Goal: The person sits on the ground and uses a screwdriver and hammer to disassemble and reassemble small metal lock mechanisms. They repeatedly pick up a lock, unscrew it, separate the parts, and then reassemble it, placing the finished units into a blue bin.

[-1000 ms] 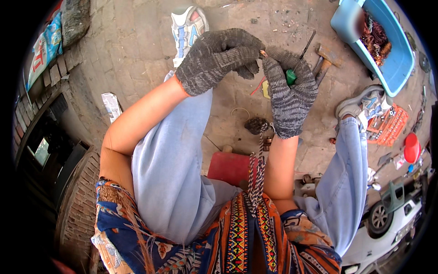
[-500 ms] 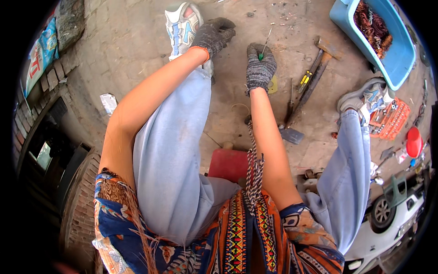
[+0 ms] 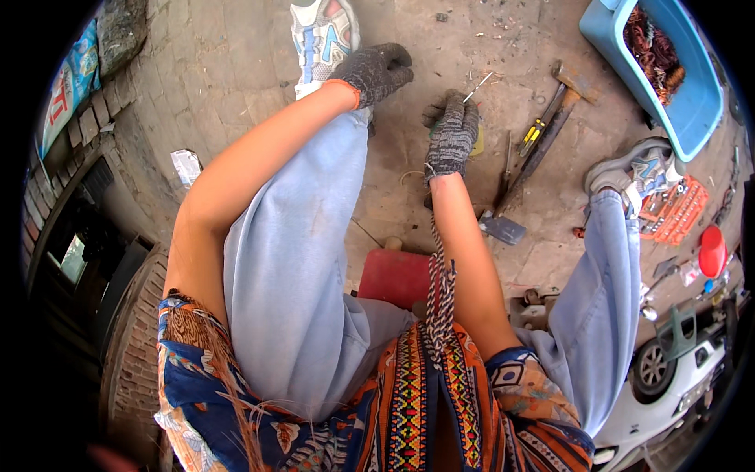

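The slim-shafted tool [image 3: 478, 87] is in the person's gloved right hand [image 3: 451, 124]; taking that hand as the middle of the clock, its bare shaft points between one and two. The glove's fingers are closed about the other end, so from where I stand the grip end is hidden. I'd judge it light and stiff, hard to break in ordinary use, and the shaft probably slippery, while the knitted glove should give some bite. Best held well back toward the covered end, keeping fingers off the tip.

The left hand [image 3: 379, 72], at ten o'clock, hangs with bent fingers beside the left shoe [image 3: 324, 47]; I can't tell whether anything is tucked inside it.

Bare paving [image 3: 401, 177] gives decent room from eight round to nine, and more toward twelve, beyond a few scattered bits. The tighter side is three o'clock: the hammer [image 3: 543, 141] lies there with a yellow-and-black tool [image 3: 532, 135] beside its handle, and past them, between two and three, stands the blue tub [image 3: 700, 94] with its raised rim. At five lies a flat grey blade [image 3: 505, 230], an edge to mind. The braided cord [image 3: 440, 315] dangles near six, close along the right forearm, and could snag.
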`<state>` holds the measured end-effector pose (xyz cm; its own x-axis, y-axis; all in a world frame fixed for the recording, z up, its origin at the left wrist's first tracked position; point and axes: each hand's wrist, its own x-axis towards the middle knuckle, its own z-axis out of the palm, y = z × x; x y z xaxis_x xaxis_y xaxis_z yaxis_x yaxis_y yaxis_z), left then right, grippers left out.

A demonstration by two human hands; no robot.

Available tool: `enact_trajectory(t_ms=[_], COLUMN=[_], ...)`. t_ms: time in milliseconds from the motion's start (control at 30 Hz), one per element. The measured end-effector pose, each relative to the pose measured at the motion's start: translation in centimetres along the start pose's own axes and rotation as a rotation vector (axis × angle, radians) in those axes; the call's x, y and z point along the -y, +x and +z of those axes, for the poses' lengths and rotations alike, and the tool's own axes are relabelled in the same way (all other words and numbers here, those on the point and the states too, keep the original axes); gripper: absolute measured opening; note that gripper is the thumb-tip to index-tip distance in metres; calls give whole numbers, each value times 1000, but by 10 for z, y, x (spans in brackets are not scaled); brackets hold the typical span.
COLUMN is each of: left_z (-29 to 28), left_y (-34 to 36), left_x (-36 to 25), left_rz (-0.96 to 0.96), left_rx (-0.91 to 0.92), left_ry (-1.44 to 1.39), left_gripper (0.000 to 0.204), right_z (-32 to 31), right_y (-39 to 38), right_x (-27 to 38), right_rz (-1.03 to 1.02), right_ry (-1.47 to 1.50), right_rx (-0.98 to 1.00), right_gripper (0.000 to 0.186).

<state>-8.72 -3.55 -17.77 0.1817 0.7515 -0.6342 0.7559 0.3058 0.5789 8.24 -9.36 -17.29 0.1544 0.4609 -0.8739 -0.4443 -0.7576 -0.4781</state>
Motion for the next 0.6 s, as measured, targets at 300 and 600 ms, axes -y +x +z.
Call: enact_trajectory(t_ms=[300, 600], left_z=[-19, -8], left_y=[-28, -20], left_x=[-44, -26], left_rz=[-333, -135], left_rx=[493, 316], left_ry=[-386, -200], left_gripper=[45, 43], right_z=[30, 0], right_y=[-15, 36], right_x=[4, -25], right_rz=[106, -865], right_ry=[54, -893], right_rx=[164, 68], right_gripper=[31, 28])
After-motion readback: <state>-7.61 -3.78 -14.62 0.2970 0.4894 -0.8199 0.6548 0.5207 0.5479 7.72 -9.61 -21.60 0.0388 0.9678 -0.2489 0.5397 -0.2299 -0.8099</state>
